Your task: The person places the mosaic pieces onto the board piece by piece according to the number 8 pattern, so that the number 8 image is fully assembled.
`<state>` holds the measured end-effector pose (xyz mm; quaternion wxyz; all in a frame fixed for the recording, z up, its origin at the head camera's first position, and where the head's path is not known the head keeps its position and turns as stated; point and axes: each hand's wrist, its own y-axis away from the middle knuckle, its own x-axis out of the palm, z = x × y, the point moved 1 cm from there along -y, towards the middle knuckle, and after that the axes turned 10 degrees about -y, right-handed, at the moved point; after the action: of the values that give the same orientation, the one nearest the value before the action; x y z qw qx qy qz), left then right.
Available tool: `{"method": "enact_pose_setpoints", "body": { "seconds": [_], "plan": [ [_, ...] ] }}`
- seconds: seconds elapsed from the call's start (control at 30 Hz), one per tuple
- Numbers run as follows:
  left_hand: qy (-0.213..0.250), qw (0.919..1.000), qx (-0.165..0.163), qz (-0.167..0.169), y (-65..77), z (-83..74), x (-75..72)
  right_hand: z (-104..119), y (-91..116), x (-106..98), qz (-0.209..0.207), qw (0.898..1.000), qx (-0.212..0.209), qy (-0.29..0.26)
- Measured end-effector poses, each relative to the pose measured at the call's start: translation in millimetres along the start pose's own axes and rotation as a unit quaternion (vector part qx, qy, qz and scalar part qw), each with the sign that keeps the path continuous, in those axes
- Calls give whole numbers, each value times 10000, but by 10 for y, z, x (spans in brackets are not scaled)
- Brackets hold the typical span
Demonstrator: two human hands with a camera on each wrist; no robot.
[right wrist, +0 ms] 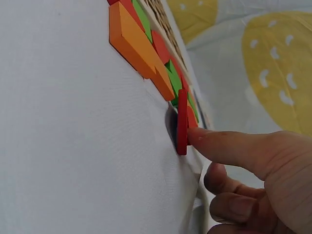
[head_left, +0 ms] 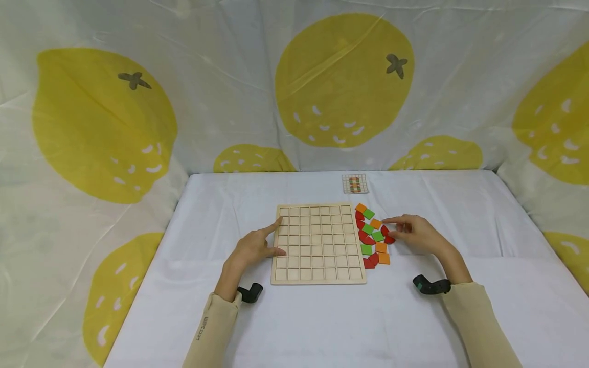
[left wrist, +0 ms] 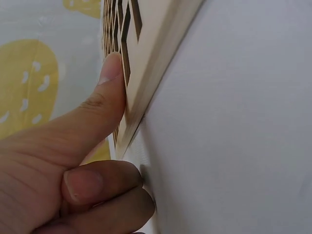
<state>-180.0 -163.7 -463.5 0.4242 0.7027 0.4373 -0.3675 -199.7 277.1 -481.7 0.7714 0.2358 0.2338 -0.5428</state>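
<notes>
High head, close wrist views share the board.

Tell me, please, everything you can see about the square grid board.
The board looks like thin, pale wood, with a plain rim around rows of square recesses. No recess visible holds a piece. It lies flat on the white cloth. The left hand touches its left side, thumb over the rim and index finger farther along the same edge. Coloured pieces lie close along its right side; whether any touch it is hard to tell.
</notes>
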Motion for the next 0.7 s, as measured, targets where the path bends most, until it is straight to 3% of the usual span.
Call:
{"method": "enact_pose_setpoints", "body": {
  "seconds": [0.43, 0.7],
  "plan": [
    [18, 9999, -103, 52, -7, 18, 10, -135, -19, 19, -27, 9990, 154, -412],
    [30, 9999, -122, 66, -9, 30, 10, -130, -13, 26, -403, 9986, 333, -99]
  ]
}}
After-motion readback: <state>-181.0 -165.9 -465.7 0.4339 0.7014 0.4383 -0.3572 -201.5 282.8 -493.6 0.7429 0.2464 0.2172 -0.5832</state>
